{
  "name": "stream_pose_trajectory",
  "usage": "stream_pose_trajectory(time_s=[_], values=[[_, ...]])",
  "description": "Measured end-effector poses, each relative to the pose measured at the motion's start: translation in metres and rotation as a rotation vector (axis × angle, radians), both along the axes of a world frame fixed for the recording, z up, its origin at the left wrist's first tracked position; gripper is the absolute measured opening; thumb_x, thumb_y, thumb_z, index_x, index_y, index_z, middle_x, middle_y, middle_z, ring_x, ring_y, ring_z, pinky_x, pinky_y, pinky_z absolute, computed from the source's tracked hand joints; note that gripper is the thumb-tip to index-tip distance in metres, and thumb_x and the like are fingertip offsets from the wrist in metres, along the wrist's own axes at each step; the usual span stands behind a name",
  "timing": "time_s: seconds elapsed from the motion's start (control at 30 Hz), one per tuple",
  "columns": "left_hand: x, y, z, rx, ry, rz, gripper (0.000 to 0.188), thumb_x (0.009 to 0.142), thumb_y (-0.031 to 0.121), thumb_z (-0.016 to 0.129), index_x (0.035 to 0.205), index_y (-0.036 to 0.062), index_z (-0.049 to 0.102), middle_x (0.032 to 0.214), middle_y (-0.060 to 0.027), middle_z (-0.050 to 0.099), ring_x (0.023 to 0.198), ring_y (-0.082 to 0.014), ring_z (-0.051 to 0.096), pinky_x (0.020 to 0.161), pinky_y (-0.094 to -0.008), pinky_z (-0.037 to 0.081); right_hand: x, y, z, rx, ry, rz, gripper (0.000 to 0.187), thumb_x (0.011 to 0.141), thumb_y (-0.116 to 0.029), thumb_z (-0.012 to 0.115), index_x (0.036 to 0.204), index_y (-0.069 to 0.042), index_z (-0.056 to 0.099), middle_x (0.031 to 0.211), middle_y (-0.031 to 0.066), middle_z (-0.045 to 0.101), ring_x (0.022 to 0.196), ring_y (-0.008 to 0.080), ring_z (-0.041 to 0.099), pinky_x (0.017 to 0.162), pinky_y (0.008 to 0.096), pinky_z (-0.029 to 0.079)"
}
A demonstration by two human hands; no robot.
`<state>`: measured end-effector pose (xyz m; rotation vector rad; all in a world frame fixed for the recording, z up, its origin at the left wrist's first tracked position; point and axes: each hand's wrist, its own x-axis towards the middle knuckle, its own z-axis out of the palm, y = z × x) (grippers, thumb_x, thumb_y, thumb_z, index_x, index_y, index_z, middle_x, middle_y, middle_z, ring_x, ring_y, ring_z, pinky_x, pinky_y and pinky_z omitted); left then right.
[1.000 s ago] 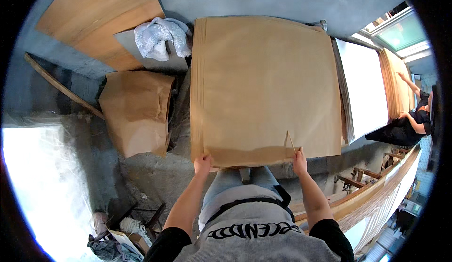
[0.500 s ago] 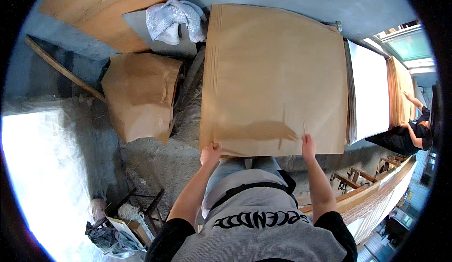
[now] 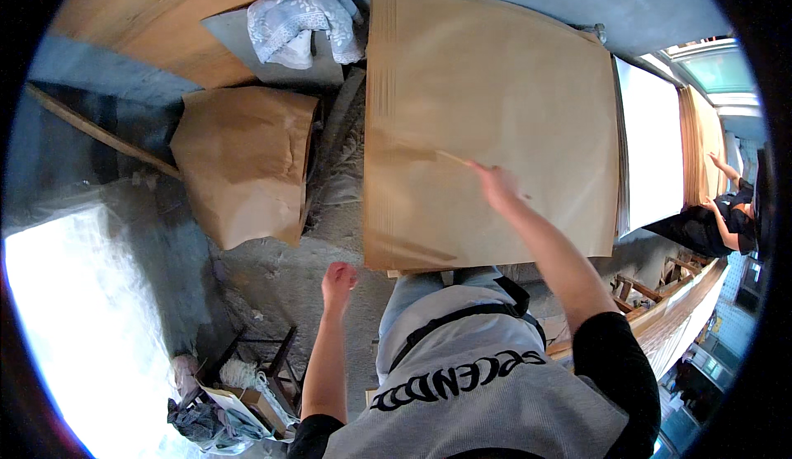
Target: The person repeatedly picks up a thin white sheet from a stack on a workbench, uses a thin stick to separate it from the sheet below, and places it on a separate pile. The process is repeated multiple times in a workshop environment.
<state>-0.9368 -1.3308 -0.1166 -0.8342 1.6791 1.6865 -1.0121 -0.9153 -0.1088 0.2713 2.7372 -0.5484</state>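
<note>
A large stack of brown paper sheets point(image 3: 511, 96) lies in front of me, its left edges fanned in thin steps. Over the middle of the stack, my right hand point(image 3: 500, 188) is closed round a thin pale stick point(image 3: 450, 156), which points to the left; the hand is slightly blurred. My left hand point(image 3: 338, 282) is off the paper, beyond the stack's near left corner. Its fingers are curled in, and nothing shows in them.
Left of the stack, brown paper point(image 3: 243, 162) drapes over something hidden. A pale cloth point(image 3: 301, 26) lies on a grey board behind. At right are a white sheet stack point(image 3: 652, 145) and a person in black point(image 3: 726, 220). A bag-filled box point(image 3: 223, 418) stands lower left.
My left hand has let go of the stack's near left edge and moved left. My right hand has swung up and left over the paper with the stick.
</note>
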Motion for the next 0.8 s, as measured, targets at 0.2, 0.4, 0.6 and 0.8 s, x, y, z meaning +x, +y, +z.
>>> stream_pose_trajectory(time_s=[0.2, 0.4, 0.6, 0.8], values=[[0.005, 0.006, -0.025, -0.271, 0.345, -0.115, 0.013, 0.081, 0.014, 0.053, 0.089, 0.0036, 0.052, 0.075, -0.0074, 0.057, 0.069, -0.0152, 0.057, 0.059, -0.0274, 0.046, -0.040, -0.065, 0.085, 0.323, -0.093, 0.101, 0.038, 0.084, -0.011, 0.040, 0.117, -0.027, 0.049, 0.073, 0.0111, 0.057, 0.067, 0.0275, 0.060, 0.054, 0.0390, 0.047], [-0.034, 0.058, 0.033, -0.181, 0.383, -0.355, 0.012, 0.082, 0.012, 0.052, 0.090, 0.0041, 0.053, 0.077, -0.0071, 0.058, 0.071, -0.0160, 0.057, 0.062, -0.0273, 0.046, -0.012, -0.059, 0.038, -0.064, 0.020, 0.010, 0.036, 0.083, -0.011, 0.041, 0.114, -0.024, 0.052, 0.074, 0.0119, 0.059, 0.068, 0.0279, 0.059, 0.056, 0.0399, 0.047], [-0.015, 0.039, 0.026, -0.318, 0.411, -0.428, 0.012, 0.082, 0.011, 0.052, 0.092, 0.0049, 0.054, 0.080, -0.0092, 0.060, 0.070, -0.0175, 0.059, 0.061, -0.0271, 0.047, -0.014, -0.039, 0.073, 0.235, -0.139, 0.045, 0.036, 0.081, -0.009, 0.042, 0.113, -0.023, 0.054, 0.076, 0.0128, 0.060, 0.069, 0.0281, 0.060, 0.056, 0.0406, 0.047], [-0.028, 0.090, 0.058, -0.200, 0.508, -0.620, 0.016, 0.080, 0.011, 0.051, 0.095, 0.0071, 0.056, 0.087, -0.0107, 0.058, 0.074, -0.0230, 0.059, 0.063, -0.0314, 0.047, -0.016, -0.079, 0.065, 0.081, -0.164, -0.068, 0.035, 0.082, -0.012, 0.043, 0.110, -0.030, 0.055, 0.075, 0.0116, 0.060, 0.069, 0.0275, 0.060, 0.057, 0.0396, 0.048]])
